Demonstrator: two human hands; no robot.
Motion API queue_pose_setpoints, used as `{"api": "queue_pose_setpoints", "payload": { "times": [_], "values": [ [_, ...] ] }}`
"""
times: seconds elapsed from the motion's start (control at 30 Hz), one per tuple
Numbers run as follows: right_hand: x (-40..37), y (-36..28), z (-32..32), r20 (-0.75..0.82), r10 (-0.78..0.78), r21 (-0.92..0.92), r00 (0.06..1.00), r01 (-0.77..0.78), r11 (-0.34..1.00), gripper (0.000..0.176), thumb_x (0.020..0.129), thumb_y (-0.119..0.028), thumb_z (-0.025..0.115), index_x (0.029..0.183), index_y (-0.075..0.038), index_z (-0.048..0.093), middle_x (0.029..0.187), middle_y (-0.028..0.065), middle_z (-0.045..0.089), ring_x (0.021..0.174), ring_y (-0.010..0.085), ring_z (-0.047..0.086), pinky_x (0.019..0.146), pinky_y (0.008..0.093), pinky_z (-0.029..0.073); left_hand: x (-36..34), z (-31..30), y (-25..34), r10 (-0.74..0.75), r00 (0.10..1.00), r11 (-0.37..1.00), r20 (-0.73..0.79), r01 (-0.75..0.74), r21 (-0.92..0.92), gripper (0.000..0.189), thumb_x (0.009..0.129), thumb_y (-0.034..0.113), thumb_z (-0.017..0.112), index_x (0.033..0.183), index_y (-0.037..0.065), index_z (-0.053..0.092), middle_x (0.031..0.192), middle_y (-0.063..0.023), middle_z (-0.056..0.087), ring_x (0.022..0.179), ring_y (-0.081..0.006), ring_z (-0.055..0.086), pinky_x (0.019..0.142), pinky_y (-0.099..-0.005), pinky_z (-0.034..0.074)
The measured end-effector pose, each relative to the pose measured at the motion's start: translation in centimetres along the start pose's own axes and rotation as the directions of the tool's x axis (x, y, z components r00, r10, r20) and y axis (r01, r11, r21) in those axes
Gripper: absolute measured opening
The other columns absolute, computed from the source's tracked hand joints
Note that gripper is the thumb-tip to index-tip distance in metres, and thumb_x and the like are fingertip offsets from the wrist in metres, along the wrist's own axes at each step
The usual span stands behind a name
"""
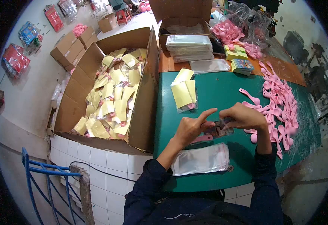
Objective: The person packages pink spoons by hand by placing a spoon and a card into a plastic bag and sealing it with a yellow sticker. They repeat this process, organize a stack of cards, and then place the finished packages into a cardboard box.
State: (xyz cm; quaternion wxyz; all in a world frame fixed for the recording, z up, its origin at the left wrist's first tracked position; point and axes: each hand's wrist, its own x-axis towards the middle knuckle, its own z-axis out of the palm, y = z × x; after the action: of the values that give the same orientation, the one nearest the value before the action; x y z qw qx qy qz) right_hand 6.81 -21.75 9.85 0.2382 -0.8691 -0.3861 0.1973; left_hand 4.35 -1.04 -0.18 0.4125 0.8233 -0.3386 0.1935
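Observation:
Over the green table, a small clear plastic packet point(222, 129) with a printed card in it is held between my two hands. A pink spoon point(203, 138) shows at its left end, below my fingers, with the bowl hidden. My left hand point(190, 129) grips the packet's left end, index finger pointing out and the other fingers curled. At the right end, my right hand point(244, 117) pinches the packet, its fingertips partly hidden. Just below lies a stack of clear plastic bags point(201, 159).
Loose pink spoons point(280, 108) pile up at the right. Filled packets with yellow cards point(182, 93) lie at the back left, beside a large cardboard box point(143, 93) of similar packets. Bag stacks point(190, 47) and card stacks point(242, 66) stand at the rear.

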Motion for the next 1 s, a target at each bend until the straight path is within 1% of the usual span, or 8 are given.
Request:
{"api": "queue_pose_setpoints", "payload": {
  "times": [0.27,0.37,0.4,0.53,0.63,0.8,0.9,1.0],
  "values": [
    [3.1,2.8,3.6,-0.124,-0.088,0.104,0.988,0.102,0.989,0.03,0.071,-0.026,0.069,0.085,-0.002,0.059,0.064,0.0142,0.055,0.055,0.0277,0.053,0.053,0.0354,0.039,-0.1,0.3,-0.6,-0.06,0.998,0.997,-0.007,0.059,-0.041,0.059,0.081,0.033,0.062,0.132,0.015,0.037,0.058,-0.0091,0.059,0.049,-0.0259,0.059,0.043,-0.0355,0.044],
    [2.6,2.4,2.2,-0.013,-0.122,0.16,0.992,0.122,0.98,0.026,0.074,-0.024,0.067,0.085,-0.001,0.062,0.063,0.0123,0.056,0.054,0.0236,0.051,0.053,0.0326,0.039,0.1,0.0,-0.6,-0.13,0.991,0.991,0.009,0.13,-0.034,0.06,0.081,0.036,0.062,0.131,0.014,0.038,0.06,-0.0096,0.061,0.053,-0.0276,0.06,0.046,-0.036,0.047],
    [2.5,2.2,1.6,0.047,-0.053,0.178,0.997,0.044,0.983,0.027,0.077,-0.026,0.066,0.08,0.0,0.064,0.068,0.0135,0.063,0.063,0.0253,0.062,0.058,0.0341,0.045,0.1,-0.2,-0.8,-0.15,0.988,0.989,0.032,0.149,0.016,0.06,0.08,0.037,0.063,0.129,0.014,0.039,0.061,-0.0097,0.061,0.054,-0.0284,0.061,0.047,-0.0367,0.047],
    [2.5,4.3,2.1,-0.127,0.038,0.332,0.991,0.007,0.943,0.023,0.074,-0.02,0.07,0.075,0.001,0.061,0.061,0.0046,0.058,0.059,0.0083,0.054,0.053,0.0262,0.043,0.3,-1.2,-1.5,-0.236,0.961,0.969,0.145,0.222,0.107,0.057,0.078,0.037,0.066,0.125,0.014,0.043,0.064,-0.0104,0.063,0.058,-0.0298,0.063,0.053,-0.0385,0.049],
    [1.5,4.9,1.3,-0.212,0.213,0.533,0.954,-0.07,0.843,0.019,0.073,-0.016,0.071,0.071,-0.001,0.059,0.065,0.0031,0.059,0.059,0.0086,0.055,0.052,0.0231,0.042,1.2,-2.9,-0.2,-0.417,0.89,0.9,0.186,0.433,-0.052,0.056,0.078,0.032,0.068,0.125,0.014,0.044,0.065,-0.0112,0.063,0.059,-0.027,0.064,0.057,-0.0351,0.05],
    [0.6,5.6,1.0,-0.169,0.302,0.831,0.938,-0.03,0.556,0.02,0.075,-0.018,0.071,0.073,-0.002,0.059,0.069,0.0012,0.06,0.065,0.0094,0.057,0.059,0.0224,0.047,1.0,-1.4,-1.5,-0.478,0.876,0.749,0.067,0.446,-0.49,0.07,0.077,0.009,0.071,0.134,0.011,0.031,0.09,-0.0099,0.064,0.078,-0.015,0.062,0.069,-0.0267,0.051],
    [0.5,5.5,0.9,-0.126,0.323,0.801,0.938,-0.096,0.591,0.022,0.075,-0.02,0.071,0.074,-0.002,0.058,0.069,0.0027,0.061,0.067,0.01,0.058,0.059,0.0218,0.046,1.0,-1.1,-1.9,-0.555,0.826,0.67,0.097,0.513,-0.537,0.066,0.079,0.007,0.068,0.133,0.012,0.031,0.09,-0.0113,0.064,0.08,-0.0144,0.062,0.07,-0.0264,0.052],
    [1.1,6.5,1.5,-0.28,0.317,0.737,0.906,-0.008,0.675,0.023,0.075,-0.02,0.071,0.071,-0.003,0.056,0.068,0.0032,0.06,0.065,0.0097,0.056,0.057,0.0213,0.043,0.9,-1.1,-2.2,-0.531,0.825,0.528,0.194,0.501,-0.686,0.062,0.08,0.007,0.067,0.132,0.012,0.032,0.09,-0.011,0.064,0.08,-0.014,0.062,0.067,-0.0255,0.052]
  ]
}}
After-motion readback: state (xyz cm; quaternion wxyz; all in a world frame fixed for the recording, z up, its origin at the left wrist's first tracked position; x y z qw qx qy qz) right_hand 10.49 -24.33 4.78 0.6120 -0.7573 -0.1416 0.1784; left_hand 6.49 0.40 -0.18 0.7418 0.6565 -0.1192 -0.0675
